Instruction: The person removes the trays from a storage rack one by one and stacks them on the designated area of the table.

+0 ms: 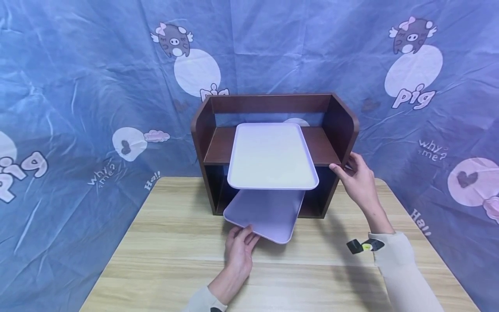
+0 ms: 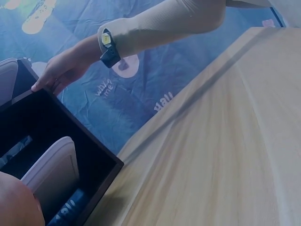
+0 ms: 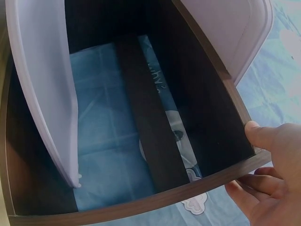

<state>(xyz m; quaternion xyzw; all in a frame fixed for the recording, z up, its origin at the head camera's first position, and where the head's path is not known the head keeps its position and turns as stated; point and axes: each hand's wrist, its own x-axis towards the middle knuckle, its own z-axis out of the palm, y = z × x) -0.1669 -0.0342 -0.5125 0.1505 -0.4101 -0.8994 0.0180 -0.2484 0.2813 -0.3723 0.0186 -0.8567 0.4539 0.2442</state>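
Observation:
A dark brown two-level shelf unit (image 1: 273,104) stands on the table. On its upper board lies a white tray (image 1: 273,158), jutting out past the front edge. Below it, a second tray (image 1: 265,212), pale lilac in the shade, sticks out of the lower compartment at an angle. My left hand (image 1: 238,251) holds this lower tray by its front edge, thumb on top. At the unit's right side my right hand (image 1: 358,180) grips the side panel (image 3: 207,183), thumb at the front and fingers behind. The lower tray's back part is hidden by the upper tray in the head view.
The light wooden table (image 1: 163,242) extends in front of the unit and to both sides. A blue cloth (image 1: 97,78) with cartoon pigs and lettering hangs behind and around it. A dark band with a yellow patch (image 1: 366,247) is on the right wrist.

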